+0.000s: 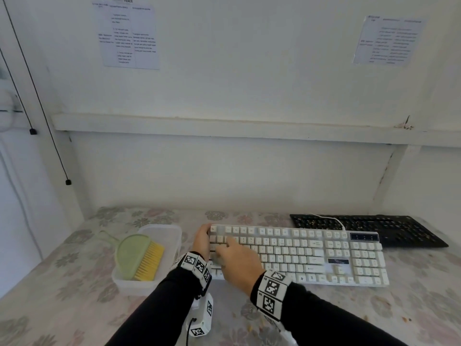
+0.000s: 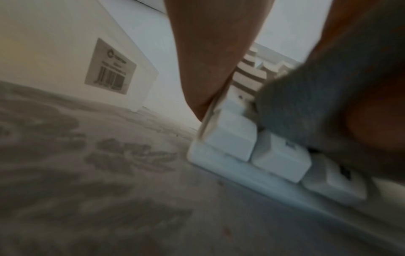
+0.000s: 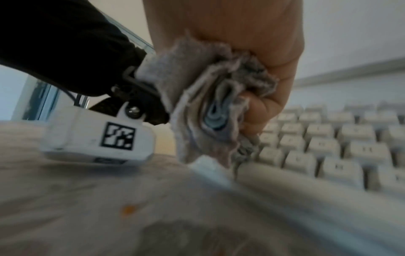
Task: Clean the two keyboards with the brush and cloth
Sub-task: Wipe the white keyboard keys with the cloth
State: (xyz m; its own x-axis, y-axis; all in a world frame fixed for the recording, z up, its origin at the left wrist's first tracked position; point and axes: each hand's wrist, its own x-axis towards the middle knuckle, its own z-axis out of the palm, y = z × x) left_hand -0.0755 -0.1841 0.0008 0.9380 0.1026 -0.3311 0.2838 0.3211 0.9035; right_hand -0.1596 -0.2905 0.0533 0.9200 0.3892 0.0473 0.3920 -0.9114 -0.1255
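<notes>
Two keyboards are lying on the flowered tablecloth [image 1: 74, 308], and going from left to right the order is what matters. Farthest left, the brush [image 1: 139, 258] is sitting idle in the clear plastic tub [image 1: 159, 231], its yellow bristles pointing toward the near right. Next, the left hand [image 1: 202, 242] is bracing the white keyboard [image 1: 311, 253] at its left end, fingers curling round the far corner (the wrist view is showing only a finger lying flat against that edge). Just beside it, the right hand [image 1: 237, 260] is clenching a bunched grey cloth [image 3: 210, 107] and pressing it onto the leftmost keys.

From that grip the white keyboard's long axis is running off to the right, so nearly all its unwiped keys seem to be lying rightward of the cloth, and the right hand is the one placed to sweep that way. Farther right and behind, touching or nearly touching the white one, the black keyboard [image 1: 389, 228] is waiting, speckled with crumbs.
</notes>
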